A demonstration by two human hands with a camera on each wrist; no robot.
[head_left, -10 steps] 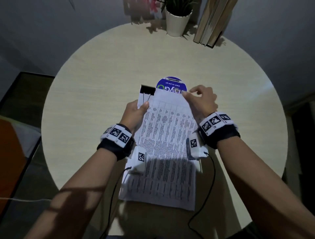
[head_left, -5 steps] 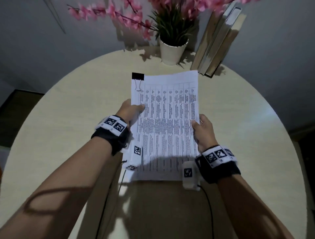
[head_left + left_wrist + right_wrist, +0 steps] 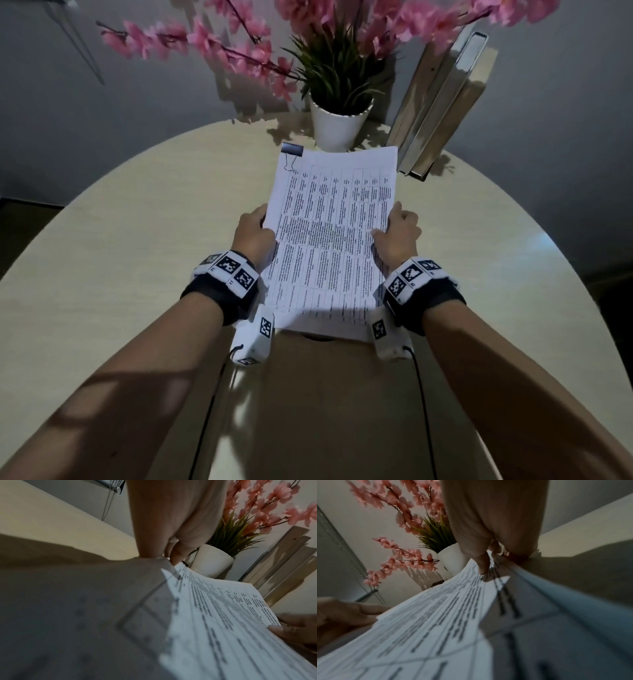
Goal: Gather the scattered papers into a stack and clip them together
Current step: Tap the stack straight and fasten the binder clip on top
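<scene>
Clipped stack being held up by both side edges

The papers (image 3: pixel 332 236) are being pinched at mid-length by the left hand (image 3: pixel 253 233) and right hand (image 3: pixel 397 236), thumbs on top; the long axis is running away from the body above the table (image 3: pixel 137 257), binder clip (image 3: pixel 292 150) at the far-left corner. Versus half a second ago, the stack is being tilted up further.

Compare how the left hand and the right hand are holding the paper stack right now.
The left hand grips the paper stack's left edge; the right hand grips its right edge. The binder clip sits at the corner on the left hand's side, none on the right's. Both pinch mid-height, thumbs on top.
</scene>
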